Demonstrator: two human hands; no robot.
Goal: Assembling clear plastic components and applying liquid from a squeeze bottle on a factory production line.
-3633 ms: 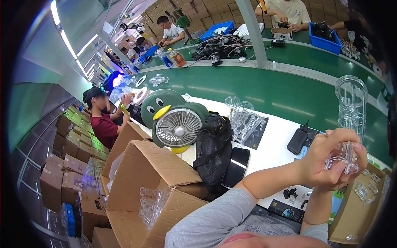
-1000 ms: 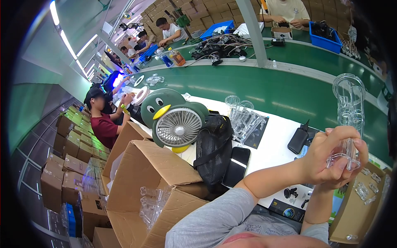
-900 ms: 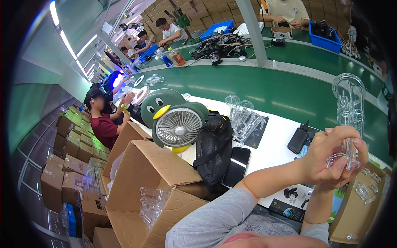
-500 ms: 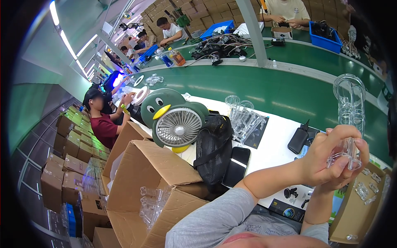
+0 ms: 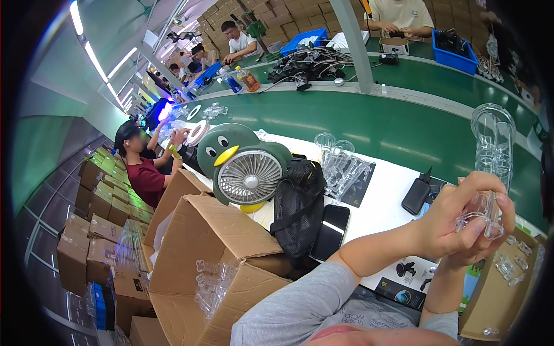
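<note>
A clear plastic piece with long tubes and a rounded, ring-like top [image 5: 493, 138] stands upright above the right side of the bench. My left hand [image 5: 447, 228] is closed around its lower end, fingers bent and thumb against it. My right hand [image 5: 468, 256] comes up from below and is pressed to the same end, mostly hidden behind the left. Below them, a shallow cardboard tray [image 5: 482, 308] holds several small clear parts [image 5: 505, 266]. More clear tube pieces [image 5: 346, 167] lie on the white bench top [image 5: 375, 213].
Left of my arms are a phone [image 5: 330, 230], a black mesh pouch [image 5: 298, 207], a penguin-shaped fan [image 5: 248, 167] and an open carton [image 5: 196, 271] with clear parts. A black bottle [image 5: 416, 193] stands near my hands. Beyond runs a green conveyor belt [image 5: 311, 118]; co-workers sit around it.
The top of the clear piece has tipped slightly right, while my hands stay almost in place. At the left, the co-worker in the maroon shirt has shifted a little.
</note>
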